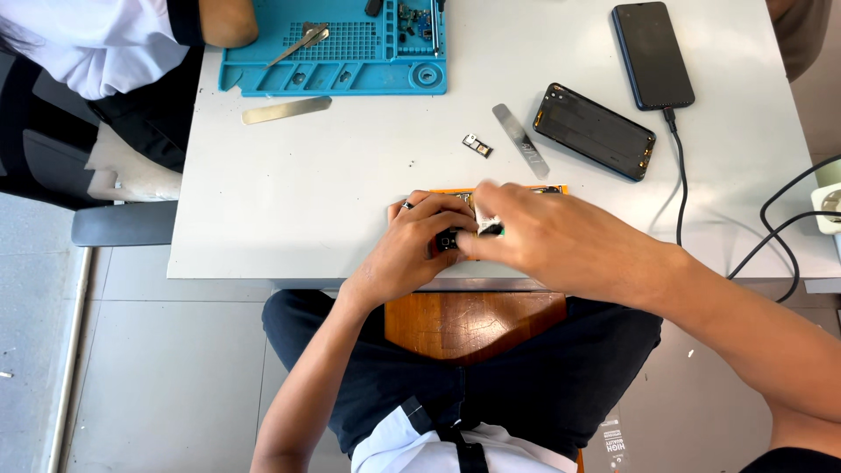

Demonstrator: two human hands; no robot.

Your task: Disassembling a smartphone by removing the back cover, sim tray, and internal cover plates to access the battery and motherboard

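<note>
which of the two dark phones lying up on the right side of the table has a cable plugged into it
The upright dark phone nearest the table's far right edge: a black cable runs from its lower end. The tilted phone beside it has none.

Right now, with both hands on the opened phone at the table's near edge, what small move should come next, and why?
Probably ease the small part free with the right hand while the left hand steadies the opened phone. Both hands already pinch at one spot there, and the table edge is close.

1. A blue mat is seen far beyond the hands, to the left.
2. Two metal strips lie beyond them.
3. Two phones are placed beyond, rightward.
</note>
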